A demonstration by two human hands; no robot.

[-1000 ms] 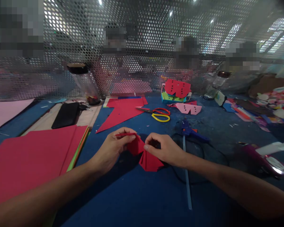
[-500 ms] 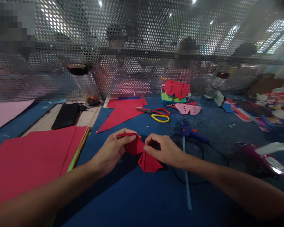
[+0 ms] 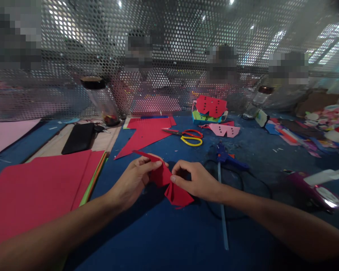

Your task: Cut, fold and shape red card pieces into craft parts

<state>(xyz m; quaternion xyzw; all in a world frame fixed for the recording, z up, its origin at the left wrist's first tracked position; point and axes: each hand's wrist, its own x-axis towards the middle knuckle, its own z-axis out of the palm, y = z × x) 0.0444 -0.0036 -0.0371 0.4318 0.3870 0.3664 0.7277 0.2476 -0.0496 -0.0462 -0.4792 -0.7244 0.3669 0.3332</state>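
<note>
— What do you have in the head view?

— A folded red paper [image 3: 176,195], low in the middle of the blue bench [image 3: 164,237], with its bottom edge resting on the surface. My left hand [image 3: 131,182] has the upper flap. Thumb and fingers [image 3: 157,163] are closed on it, and a thin edge is lifted up and to the left. My right hand [image 3: 197,180] pinches the narrow waist of the piece, thumb tip against forefinger where the folds meet.

— So the fingers are closed on both sides?

— Yes, both pinched shut on the paper, with nothing else in them.

— How would you do this fold well?

— I'd use the right pinch as the anchor. The left should draw the flap flat and press the crease from the pinch outward. If I pull too hard, I think the paper could tear at the waist or the folds could slip out of line.

— Is anything crowding you?

— Nothing is touching. The stack of red sheets [image 3: 36,188] lies beside my left forearm, and a cut red sheet [image 3: 147,131] lies beyond my hands. The scissors [image 3: 190,136] are farther back. The blue glue gun [image 3: 228,156] sits near my right hand, and its dark cord [image 3: 241,177] loops close to that wrist. I'd mind the cord.
</note>
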